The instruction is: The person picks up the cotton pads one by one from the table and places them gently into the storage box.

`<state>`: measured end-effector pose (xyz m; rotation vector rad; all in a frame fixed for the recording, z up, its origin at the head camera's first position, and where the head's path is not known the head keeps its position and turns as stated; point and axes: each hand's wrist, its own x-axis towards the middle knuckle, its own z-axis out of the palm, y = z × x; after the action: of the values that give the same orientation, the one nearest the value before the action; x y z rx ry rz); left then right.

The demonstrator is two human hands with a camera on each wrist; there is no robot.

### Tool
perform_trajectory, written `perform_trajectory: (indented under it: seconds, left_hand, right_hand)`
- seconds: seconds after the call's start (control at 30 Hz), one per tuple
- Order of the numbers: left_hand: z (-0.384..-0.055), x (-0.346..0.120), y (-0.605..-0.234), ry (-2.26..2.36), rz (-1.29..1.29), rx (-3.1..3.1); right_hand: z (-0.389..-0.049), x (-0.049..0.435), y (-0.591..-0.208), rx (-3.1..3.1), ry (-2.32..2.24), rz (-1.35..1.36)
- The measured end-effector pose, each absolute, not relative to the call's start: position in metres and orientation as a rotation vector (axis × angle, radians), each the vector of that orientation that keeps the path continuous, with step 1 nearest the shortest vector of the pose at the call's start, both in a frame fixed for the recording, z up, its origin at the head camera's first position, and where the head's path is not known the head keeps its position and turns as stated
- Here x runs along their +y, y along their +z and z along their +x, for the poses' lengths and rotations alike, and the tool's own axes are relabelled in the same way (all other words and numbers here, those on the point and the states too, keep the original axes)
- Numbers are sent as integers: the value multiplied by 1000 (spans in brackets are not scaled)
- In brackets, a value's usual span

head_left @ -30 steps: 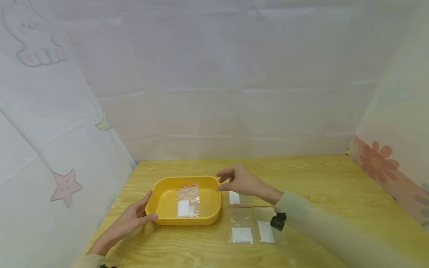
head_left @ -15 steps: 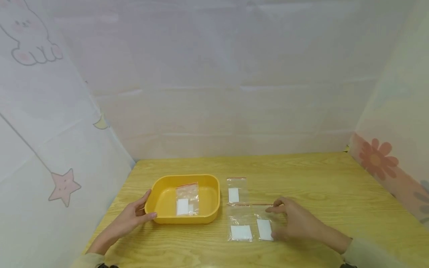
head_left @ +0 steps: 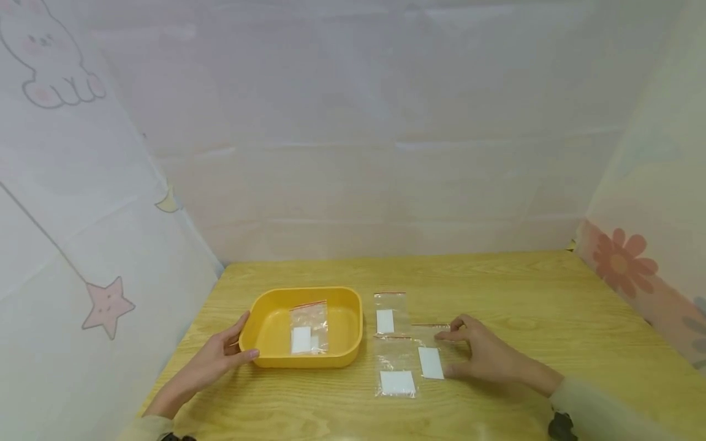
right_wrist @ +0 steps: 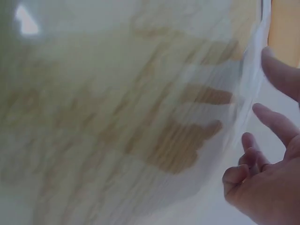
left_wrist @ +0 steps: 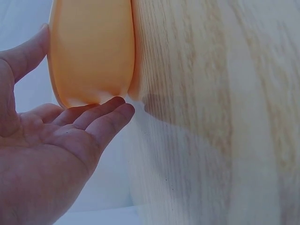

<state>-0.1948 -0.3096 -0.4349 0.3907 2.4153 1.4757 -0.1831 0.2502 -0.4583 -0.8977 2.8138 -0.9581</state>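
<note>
At the left end of a yellow plastic tub (head_left: 306, 361) my left hand (head_left: 212, 364) rests with its thumb along the front rim. The left wrist view shows its fingers (left_wrist: 105, 119) lying fairly straight against the tub's end wall (left_wrist: 93, 47). A clear zip bag (head_left: 309, 315) with a white label lies inside the tub. On the right, my right hand (head_left: 485, 352) touches the right side of another zip bag (head_left: 431, 362). Thumb (right_wrist: 283, 75) and forefinger (right_wrist: 276, 122) stand apart in the right wrist view, tips at a pale film edge.
Two more zip bags lie beside the tub on the wood-grain table (head_left: 485, 275): one farther back (head_left: 388, 312) and one nearer me (head_left: 396, 376). Pale printed sheeting (head_left: 353, 184) closes off the back and both sides.
My right hand has gone from the back bag to the rightmost bag. In the last half second that bag has shifted slightly back and left with the hand. The left hand stays at the tub.
</note>
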Motion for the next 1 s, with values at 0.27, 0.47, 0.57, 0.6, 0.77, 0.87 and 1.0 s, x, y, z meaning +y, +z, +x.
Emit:
perform_trajectory:
  seconds: [0.27,0.47,0.57,0.6,0.77,0.87,1.0]
  left_hand:
    - [-195,-310,-432,1466,373,2422]
    - [-195,-309,-432,1475,380,2408]
    - [-195,-309,-432,1464,375,2411]
    - [-195,-309,-432,1459,372,2414]
    - [-195,-308,-431,1457,378,2413]
    - [-195,-308,-431,1467,397,2404]
    - [-194,-308,-431,1480,404,2396]
  right_hand:
    - [-193,256,-464,2742,-999,-944]
    - [-194,264,-463,2749,-988,-936]
    - [-192,265,-463,2754,-983,-949]
    - [-191,265,-463,2761,-978,-950]
    - [-188,264,-465,2806,-967,-955]
    - [-184,262,-465,2816,-987,-927]
    - [-177,257,-464,2835,-1013,-869]
